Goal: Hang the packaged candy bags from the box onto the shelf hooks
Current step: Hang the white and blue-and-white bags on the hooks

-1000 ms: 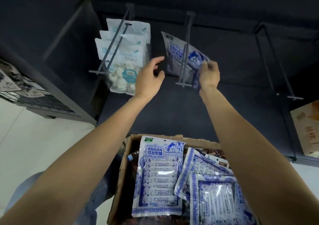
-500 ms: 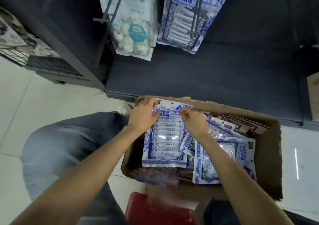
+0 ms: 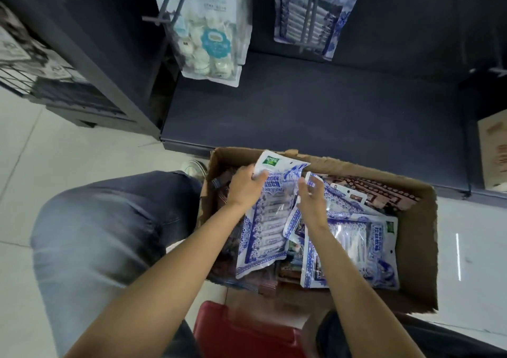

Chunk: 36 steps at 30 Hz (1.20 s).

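Candy bag in blue-and-white patterned plastic (image 3: 263, 215), long and flat with a green logo at its top corner, lies tilted in the open brown cardboard box (image 3: 417, 248), its top edge lifted toward the box's far wall. The left hand (image 3: 244, 187) grips the bag's upper left edge, fingers curled over it. The right hand (image 3: 312, 198) is beside it, on the box's middle, fingers bent near the top of a second blue-and-white bag (image 3: 354, 245); whether it pinches anything cannot be told.

Beyond the box's far wall hangs another blue-and-white bag (image 3: 315, 14) on a dark metal hook (image 3: 310, 11), and left of that a white bag of pale round sweets (image 3: 211, 28).

The likely trouble is that the slick film slips from a one-sided grip as the bag comes up, or that it drags a neighbouring bag out, since they overlap. The hanging hole could also miss the hook tip if the top is crumpled.

The held bag's hole is hidden, the hooks' roots are cut off, and the box's brown packets are blurred.
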Tool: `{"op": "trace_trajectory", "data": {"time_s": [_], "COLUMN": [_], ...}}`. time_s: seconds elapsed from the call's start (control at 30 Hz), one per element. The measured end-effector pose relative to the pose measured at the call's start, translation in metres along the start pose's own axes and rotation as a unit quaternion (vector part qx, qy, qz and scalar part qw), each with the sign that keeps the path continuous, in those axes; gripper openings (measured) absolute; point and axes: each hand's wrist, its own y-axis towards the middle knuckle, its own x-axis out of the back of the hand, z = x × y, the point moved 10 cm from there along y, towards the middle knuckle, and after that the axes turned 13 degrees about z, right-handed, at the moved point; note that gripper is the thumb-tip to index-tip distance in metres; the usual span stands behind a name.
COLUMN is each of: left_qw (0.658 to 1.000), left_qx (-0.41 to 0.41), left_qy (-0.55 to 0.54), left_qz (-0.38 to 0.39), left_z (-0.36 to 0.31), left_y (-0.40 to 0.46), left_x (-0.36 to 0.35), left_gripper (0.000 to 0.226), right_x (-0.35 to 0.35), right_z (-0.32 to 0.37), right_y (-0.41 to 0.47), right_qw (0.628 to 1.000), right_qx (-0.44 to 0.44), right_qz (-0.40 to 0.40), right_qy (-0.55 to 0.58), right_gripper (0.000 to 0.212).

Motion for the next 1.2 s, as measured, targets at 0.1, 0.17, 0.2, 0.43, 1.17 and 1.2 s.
{"op": "trace_trajectory", "data": {"time_s": [0.1, 0.17, 0.2, 0.43, 1.17, 1.2], "left_qw": [0.997, 0.990, 0.985, 0.950, 0.967, 0.965], "left_qx": [-0.077, -0.141, -0.166, -0.309, -0.202, -0.206], "left_qy": [-0.002, 0.029, 0.038, -0.024, -0.071, -0.062], "left_qz": [0.008, -0.007, -0.011, -0.044, -0.138, -0.146], "left_z": [-0.024, -0.042, -0.053, -0.129, -0.134, -0.136], "left_y": [-0.027, -0.046, -0.055, -0.080, 0.015, 0.014], "left_x": [0.000, 0.009, 0.016, 0.084, 0.159, 0.160], "left_gripper": [0.030, 0.035, 0.038, 0.028, 0.017, 0.018], "right_x": [0.038, 0.049, 0.050, 0.075, 0.068, 0.068], "right_z": [0.013, 0.027, 0.036, 0.135, 0.239, 0.240], "right_y": [-0.017, -0.027, -0.033, -0.081, 0.015, 0.017], "right_qw": [0.997, 0.996, 0.995, 0.973, 0.961, 0.960], "right_qx": [0.032, 0.048, 0.054, 0.177, 0.273, 0.274], "right_qz": [-0.048, -0.012, 0.022, 0.095, -0.043, -0.044], "right_qy": [0.052, 0.078, 0.084, 0.112, 0.023, 0.027], "right_gripper": [0.051, 0.051, 0.045, 0.015, 0.013, 0.013]}}
